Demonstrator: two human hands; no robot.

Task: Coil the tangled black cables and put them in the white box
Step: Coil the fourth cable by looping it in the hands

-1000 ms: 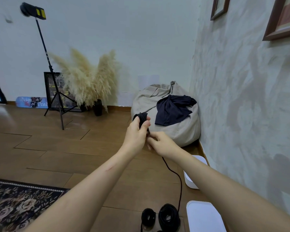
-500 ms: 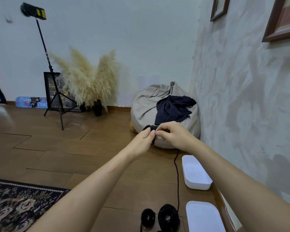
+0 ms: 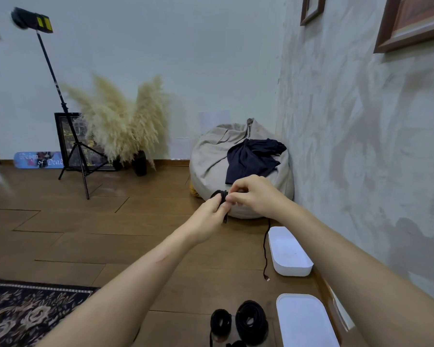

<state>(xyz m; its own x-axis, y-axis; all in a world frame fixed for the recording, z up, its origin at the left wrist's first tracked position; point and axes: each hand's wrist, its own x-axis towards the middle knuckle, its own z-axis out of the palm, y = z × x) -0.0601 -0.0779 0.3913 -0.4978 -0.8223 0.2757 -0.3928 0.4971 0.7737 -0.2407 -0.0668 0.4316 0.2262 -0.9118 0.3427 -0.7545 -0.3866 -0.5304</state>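
With our left hand (image 3: 207, 216) gripping the coil (image 3: 218, 195) and right hand (image 3: 254, 196) pinching its loose tail (image 3: 264, 246), we should wind each turn snug and even.

Between left hand (image 3: 207, 216) and right hand (image 3: 254, 196), cable bundle (image 3: 219, 195) mostly hidden. Bottom edge cuts near white container (image 3: 305, 321). Dangling plug (image 3: 267, 279) too small to identify.

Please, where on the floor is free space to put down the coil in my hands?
Bare boards lie wide between the rug and the tripod, and on from there to the bean bag. Crowded: the wall side, where the white box, a second white piece, two finished coils and the loose end of the held coil are close together.
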